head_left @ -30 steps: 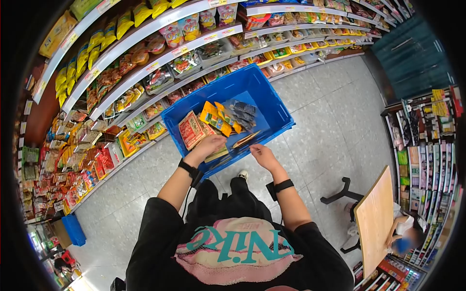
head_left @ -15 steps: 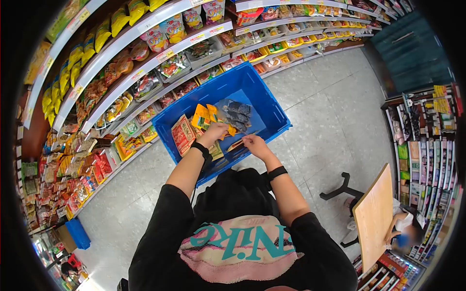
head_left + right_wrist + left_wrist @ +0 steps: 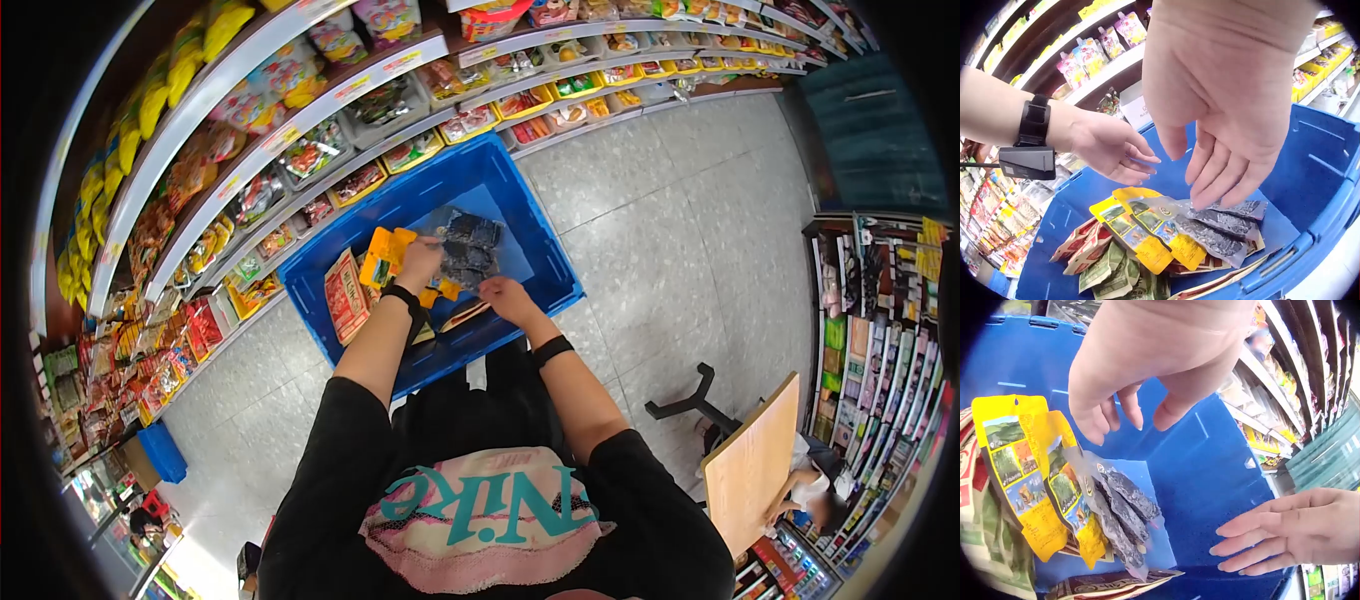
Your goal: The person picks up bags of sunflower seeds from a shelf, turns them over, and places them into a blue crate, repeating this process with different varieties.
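Observation:
A blue crate [image 3: 540, 250] stands on the floor in front of me and holds snack packets. My left hand [image 3: 422, 252] hovers open over the yellow packets [image 3: 383, 257] and holds nothing. In the left wrist view its fingers [image 3: 1094, 422] hang loosely just above the yellow packets [image 3: 1019, 469] and the clear packets of dark snacks [image 3: 1124, 509]. My right hand [image 3: 500, 293] is open near the crate's front edge. Its straight fingers [image 3: 1210, 181] point down close over the dark packets [image 3: 1219, 228]. A red packet [image 3: 345, 295] lies at the crate's left side.
Long shelves of snack bags [image 3: 250, 150] curve along the left and far side, close behind the crate. A wooden table [image 3: 755, 480] and a chair base [image 3: 690, 405] stand to the right. A small blue box [image 3: 160, 452] sits on the floor at lower left.
My left hand has moved from the crate's near edge deeper in, over the yellow and dark packets. My right hand followed forward a little. The head view has shifted.

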`<state>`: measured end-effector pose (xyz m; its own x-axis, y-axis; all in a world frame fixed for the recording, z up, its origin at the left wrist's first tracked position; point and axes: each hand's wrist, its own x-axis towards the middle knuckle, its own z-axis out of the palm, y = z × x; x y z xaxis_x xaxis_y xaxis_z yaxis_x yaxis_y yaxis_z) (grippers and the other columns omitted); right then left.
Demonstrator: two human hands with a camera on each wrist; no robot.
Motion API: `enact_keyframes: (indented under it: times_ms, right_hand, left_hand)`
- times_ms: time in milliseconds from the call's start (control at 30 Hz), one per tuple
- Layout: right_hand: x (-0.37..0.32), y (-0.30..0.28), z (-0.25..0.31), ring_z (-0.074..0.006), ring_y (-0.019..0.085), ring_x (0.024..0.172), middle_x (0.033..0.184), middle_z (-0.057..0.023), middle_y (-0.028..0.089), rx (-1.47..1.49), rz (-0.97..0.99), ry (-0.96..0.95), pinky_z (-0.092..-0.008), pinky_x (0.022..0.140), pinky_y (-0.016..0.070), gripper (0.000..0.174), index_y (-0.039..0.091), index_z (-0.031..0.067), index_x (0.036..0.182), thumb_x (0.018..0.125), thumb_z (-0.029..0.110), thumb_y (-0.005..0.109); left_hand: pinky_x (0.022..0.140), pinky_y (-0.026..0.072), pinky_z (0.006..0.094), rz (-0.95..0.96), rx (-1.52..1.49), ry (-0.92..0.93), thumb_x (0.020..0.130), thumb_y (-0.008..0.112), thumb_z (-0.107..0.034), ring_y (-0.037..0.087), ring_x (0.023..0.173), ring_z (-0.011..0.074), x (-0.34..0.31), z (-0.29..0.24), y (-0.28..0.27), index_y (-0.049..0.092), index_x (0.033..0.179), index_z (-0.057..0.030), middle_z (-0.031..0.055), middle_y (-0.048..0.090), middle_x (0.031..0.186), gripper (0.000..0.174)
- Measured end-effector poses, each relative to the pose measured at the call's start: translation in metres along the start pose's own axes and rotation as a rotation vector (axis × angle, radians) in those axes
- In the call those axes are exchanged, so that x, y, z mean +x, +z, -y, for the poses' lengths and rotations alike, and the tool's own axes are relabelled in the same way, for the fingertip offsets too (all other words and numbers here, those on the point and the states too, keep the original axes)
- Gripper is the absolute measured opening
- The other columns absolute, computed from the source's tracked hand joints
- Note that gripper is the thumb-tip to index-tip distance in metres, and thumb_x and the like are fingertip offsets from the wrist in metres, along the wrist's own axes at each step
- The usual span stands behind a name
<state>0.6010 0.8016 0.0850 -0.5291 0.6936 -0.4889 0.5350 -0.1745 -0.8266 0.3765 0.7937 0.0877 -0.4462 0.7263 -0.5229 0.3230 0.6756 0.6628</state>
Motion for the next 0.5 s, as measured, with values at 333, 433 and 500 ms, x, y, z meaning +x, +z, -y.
enact_keyframes:
  times_ms: [333, 433, 500]
  right_hand:
    - [0.038, -0.032, -0.027, -0.0255, 0.068, 0.093, 0.096, -0.0150, 0.070, 0.006, 0.157, 0.027, -0.0331, 0.082, 0.0515, 0.025, 0.066, 0.0000, 0.105, 0.090, 0.019, 0.059]
    - [0.041, -0.031, -0.033, -0.0321, 0.067, 0.089, 0.094, -0.0168, 0.069, 0.177, 0.121, 0.038, -0.0357, 0.078, 0.0524, 0.023, 0.066, 0.0011, 0.098, 0.088, 0.020, 0.059]
    - [0.042, -0.034, -0.032, -0.0296, 0.068, 0.088, 0.095, -0.0153, 0.069, 0.177, 0.141, 0.029, -0.0346, 0.078, 0.0529, 0.023, 0.065, 0.0008, 0.100, 0.089, 0.020, 0.058]
  left_hand:
    - [0.102, 0.0384, 0.0423, 0.075, 0.261, -0.239, 0.084, 0.062, -0.017, 0.037, 0.127, 0.0389, 0.088, 0.004, 0.037, 0.053, 0.124, 0.0026, 0.0219, 0.047, 0.133, 0.046]
    - [0.104, 0.0340, 0.0478, 0.174, 0.298, -0.305, 0.087, 0.059, -0.018, 0.033, 0.129, 0.0417, 0.134, 0.053, 0.053, 0.050, 0.129, 0.0018, 0.0225, 0.045, 0.136, 0.047]
    - [0.104, 0.0312, 0.0531, 0.525, 0.657, -0.124, 0.091, 0.054, -0.020, 0.038, 0.126, 0.0416, 0.176, 0.121, 0.062, 0.050, 0.131, -0.0012, 0.0208, 0.050, 0.131, 0.044]
